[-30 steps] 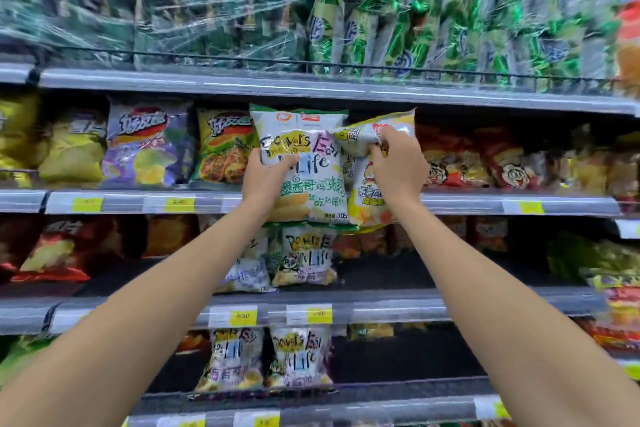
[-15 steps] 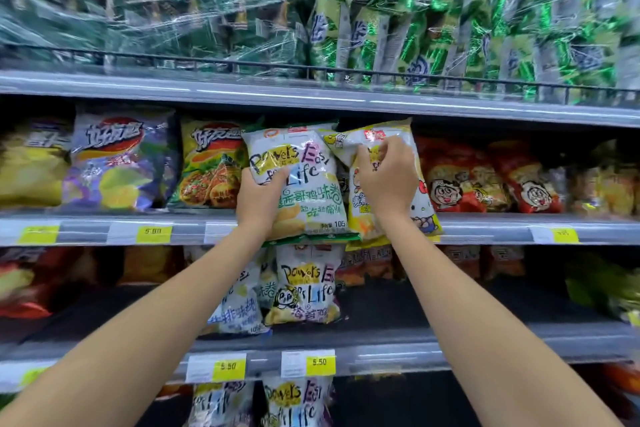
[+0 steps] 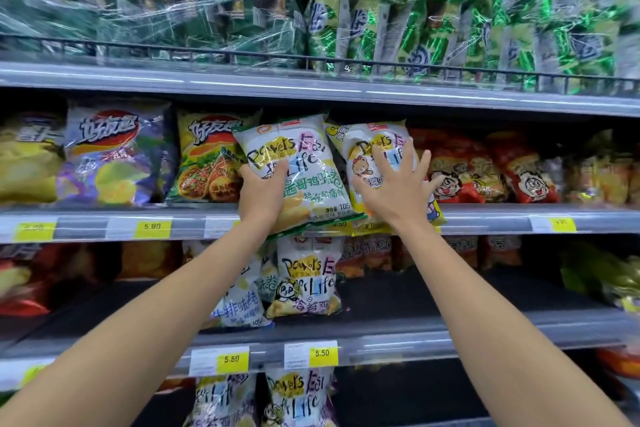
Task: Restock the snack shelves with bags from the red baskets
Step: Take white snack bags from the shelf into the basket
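The left thumb (image 3: 278, 169) lies across the front of a white bag with green edging (image 3: 304, 163), the other fingers tucked behind its left side out of sight, so the left hand (image 3: 259, 194) grips that bag low on its left edge. The right fingers (image 3: 412, 158) are straight and fanned wide, and the right hand (image 3: 391, 187) presses flat on the face of a white bag with yellow edging (image 3: 363, 146) (it curls round nothing). The two bags touch side by side at the front of the second shelf (image 3: 491, 222), their lower edges overlapping its price rail. Just left stands a yellow-green bag (image 3: 207, 156); just right, red bags (image 3: 460, 170). Similar white bags (image 3: 304, 277) sit on the shelf below, and film-wrapped green packs (image 3: 450, 10) fill the top shelf
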Demonstrator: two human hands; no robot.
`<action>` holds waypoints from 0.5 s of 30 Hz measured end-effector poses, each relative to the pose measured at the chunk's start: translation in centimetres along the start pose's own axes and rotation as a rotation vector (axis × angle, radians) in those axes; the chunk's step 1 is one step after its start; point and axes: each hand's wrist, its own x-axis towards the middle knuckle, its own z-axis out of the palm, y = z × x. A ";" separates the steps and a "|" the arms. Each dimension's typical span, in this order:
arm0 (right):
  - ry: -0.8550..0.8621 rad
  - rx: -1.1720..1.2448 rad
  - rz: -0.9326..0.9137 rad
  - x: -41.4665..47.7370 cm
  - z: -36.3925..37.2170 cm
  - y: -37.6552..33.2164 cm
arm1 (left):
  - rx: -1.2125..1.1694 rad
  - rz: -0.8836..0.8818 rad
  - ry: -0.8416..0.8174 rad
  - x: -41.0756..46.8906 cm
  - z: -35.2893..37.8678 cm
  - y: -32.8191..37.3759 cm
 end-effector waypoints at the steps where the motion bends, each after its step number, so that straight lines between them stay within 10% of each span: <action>1: -0.067 0.004 0.009 0.2 -0.3 0.1 | -0.001 -0.004 0.000 0.0 0.0 0.0; 15: 0.225 0.183 0.128 3.6 -1.2 1.2 | 0.025 0.039 0.004 4.0 2.0 2.0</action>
